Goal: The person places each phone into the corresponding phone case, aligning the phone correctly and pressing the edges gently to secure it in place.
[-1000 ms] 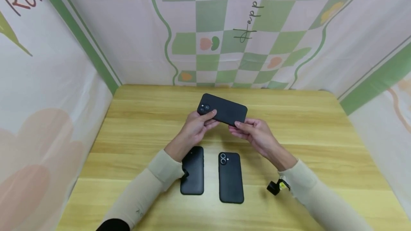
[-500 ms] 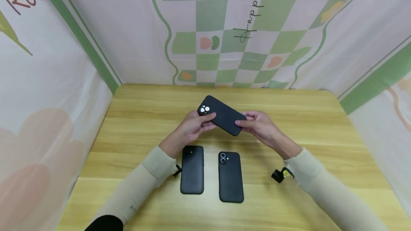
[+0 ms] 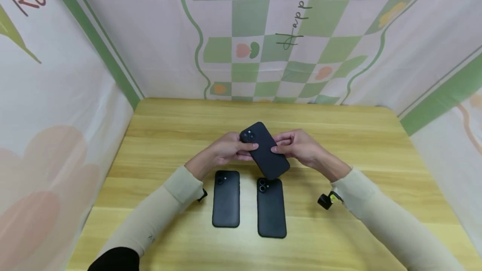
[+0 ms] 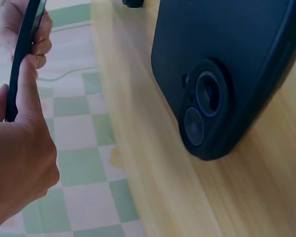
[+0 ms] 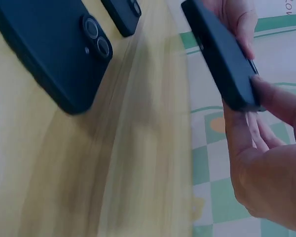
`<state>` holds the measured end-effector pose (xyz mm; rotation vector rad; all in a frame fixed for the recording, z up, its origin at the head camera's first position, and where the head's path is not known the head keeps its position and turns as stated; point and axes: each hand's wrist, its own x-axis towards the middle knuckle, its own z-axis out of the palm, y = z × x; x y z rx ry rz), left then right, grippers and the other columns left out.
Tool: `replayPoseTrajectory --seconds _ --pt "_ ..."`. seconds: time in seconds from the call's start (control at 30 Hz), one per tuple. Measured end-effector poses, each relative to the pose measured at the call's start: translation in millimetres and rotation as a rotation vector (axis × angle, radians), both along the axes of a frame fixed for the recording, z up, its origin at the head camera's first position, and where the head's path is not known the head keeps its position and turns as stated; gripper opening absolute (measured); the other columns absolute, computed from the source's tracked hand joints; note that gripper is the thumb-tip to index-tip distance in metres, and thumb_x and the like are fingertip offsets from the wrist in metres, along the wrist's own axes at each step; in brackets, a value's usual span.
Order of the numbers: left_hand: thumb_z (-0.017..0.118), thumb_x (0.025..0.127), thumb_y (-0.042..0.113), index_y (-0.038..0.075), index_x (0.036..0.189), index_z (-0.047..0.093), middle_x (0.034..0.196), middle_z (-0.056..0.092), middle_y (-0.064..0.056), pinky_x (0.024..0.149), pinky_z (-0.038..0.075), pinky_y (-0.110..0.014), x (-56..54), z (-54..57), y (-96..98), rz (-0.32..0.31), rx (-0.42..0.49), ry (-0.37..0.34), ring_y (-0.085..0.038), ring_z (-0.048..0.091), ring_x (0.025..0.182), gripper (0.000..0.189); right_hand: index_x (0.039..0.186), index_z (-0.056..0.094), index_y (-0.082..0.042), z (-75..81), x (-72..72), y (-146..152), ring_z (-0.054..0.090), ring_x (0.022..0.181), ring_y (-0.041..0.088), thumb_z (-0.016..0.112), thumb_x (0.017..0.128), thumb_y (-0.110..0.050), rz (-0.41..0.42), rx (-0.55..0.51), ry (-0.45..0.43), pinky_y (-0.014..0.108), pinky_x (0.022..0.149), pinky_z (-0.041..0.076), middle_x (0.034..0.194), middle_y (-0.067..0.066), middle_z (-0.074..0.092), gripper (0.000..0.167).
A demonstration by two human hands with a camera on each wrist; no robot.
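Note:
Between both hands, raised over the table, is a black smartphone (image 3: pixel 268 154) with two camera lenses at its upper left corner. It tilts diagonally, its back facing the head camera. My left hand (image 3: pixel 226 149) pinches the left edge near the lenses, thumb on the back. On the opposite edge, my right hand (image 3: pixel 303 147) holds it between thumb and fingers. In the left wrist view the phone (image 4: pixel 18 64) appears edge-on; the right wrist view shows its side and a corner in the right hand (image 5: pixel 271 168). Its screen side is mostly hidden.
Two more black phones lie back-up on the wooden table (image 3: pixel 169 137), nearer the body: one at left (image 3: pixel 226 202) and one at right (image 3: pixel 272 212). The held phone's lower corner overlaps the right one's top in the head view. A patterned curtain (image 3: pixel 244 20) hangs behind the table.
The held phone has turned clockwise from nearly level to a steep diagonal and come closer to the body. My right hand has shifted from its lower end to its side edge.

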<state>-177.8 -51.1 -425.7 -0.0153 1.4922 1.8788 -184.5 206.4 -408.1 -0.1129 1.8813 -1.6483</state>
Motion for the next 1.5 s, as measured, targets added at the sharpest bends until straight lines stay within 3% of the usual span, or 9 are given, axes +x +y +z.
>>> replayPoseTrajectory --seconds 0.23,0.37,0.5,0.7,0.93,1.13,1.5 --pt "0.068 0.105 0.010 -0.006 0.132 0.066 0.103 0.077 -0.010 0.104 0.056 -0.044 -1.9 -2.9 3.8 0.150 -0.015 0.007 -0.016 0.077 0.085 0.031 0.124 0.059 0.013 -9.1 7.3 -7.3 0.077 0.087 0.014 0.065 0.099 0.010 -0.170 -0.139 -0.017 0.030 0.079 0.065 0.092 0.002 0.079 0.026" --pt "0.069 0.104 0.010 -0.006 0.129 0.068 0.097 0.076 -0.007 0.090 0.063 -0.035 -3.8 -4.3 5.1 0.199 -0.018 0.028 -0.014 0.076 0.080 0.029 0.114 0.061 0.005 -14.7 10.6 -13.5 0.075 0.083 0.012 0.065 0.099 0.010 -0.285 -0.209 -0.036 0.027 0.075 0.064 0.088 0.001 0.078 0.016" --pt "0.069 0.104 0.007 -0.007 0.124 0.068 0.094 0.075 -0.008 0.077 0.065 -0.028 -6.4 -6.1 6.0 0.201 -0.039 0.047 -0.014 0.076 0.077 0.025 0.116 0.059 0.006 -20.0 11.4 -16.7 0.075 0.081 0.010 0.066 0.099 0.009 -0.335 -0.212 -0.045 0.025 0.073 0.063 0.089 0.000 0.078 0.018" --pt "0.067 0.104 0.004 -0.008 0.116 0.070 0.097 0.076 -0.013 0.080 0.065 -0.030 -10.7 -13.1 5.6 0.156 -0.113 0.071 -0.016 0.076 0.079 0.018 0.128 0.059 0.015 -32.6 9.1 -16.0 0.077 0.088 0.014 0.068 0.098 0.008 -0.309 -0.167 -0.069 0.028 0.078 0.064 0.096 0.004 0.079 0.032" --pt "0.069 0.103 0.005 -0.005 0.112 0.071 0.097 0.075 -0.010 0.077 0.065 -0.029 -17.2 -26.7 6.9 0.111 -0.182 0.036 -0.015 0.073 0.077 0.014 0.111 0.066 0.005 -48.4 6.7 -15.6 0.074 0.082 0.012 0.071 0.098 0.004 -0.273 -0.060 -0.081 0.026 0.072 0.064 0.093 0.003 0.077 0.014" --pt "0.070 0.103 0.008 -0.002 0.113 0.072 0.103 0.076 -0.012 0.078 0.065 -0.031 -22.9 -33.9 9.8 0.104 -0.218 0.025 -0.016 0.074 0.080 0.014 0.112 0.064 0.006 -56.5 3.9 -13.7 0.072 0.080 0.010 0.071 0.098 0.003 -0.270 -0.031 -0.087 0.024 0.070 0.063 0.092 0.001 0.074 0.016" --pt "0.068 0.104 0.007 -0.003 0.114 0.073 0.096 0.074 -0.010 0.074 0.065 -0.028 -25.1 -43.1 10.6 0.065 -0.283 0.050 -0.014 0.072 0.075 0.014 0.116 0.065 0.011 -63.7 2.9 -14.7 0.074 0.075 0.012 0.074 0.096 0.002 -0.203 0.165 0.055 0.030 0.071 0.065 0.090 0.006 0.079 0.024"
